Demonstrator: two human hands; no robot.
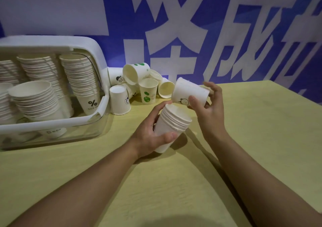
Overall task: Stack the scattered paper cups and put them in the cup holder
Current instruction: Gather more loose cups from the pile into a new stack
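Note:
My left hand (153, 132) grips a short stack of white paper cups (171, 123), mouths up and tilted right, just above the table. My right hand (207, 104) holds a single white cup (187, 91) with a small cartoon print, tipped on its side right above the stack's rim. Several loose cups (148, 91) lie and stand in a heap near the wall. The cup holder (52, 122), a clear box with a white rim, stands at the left and holds tall stacks of cups (80, 76).
The yellow-green table (244, 148) stretches right and toward me. A blue and white banner wall (191, 26) closes the back. One upside-down cup (119, 99) stands right beside the holder's corner.

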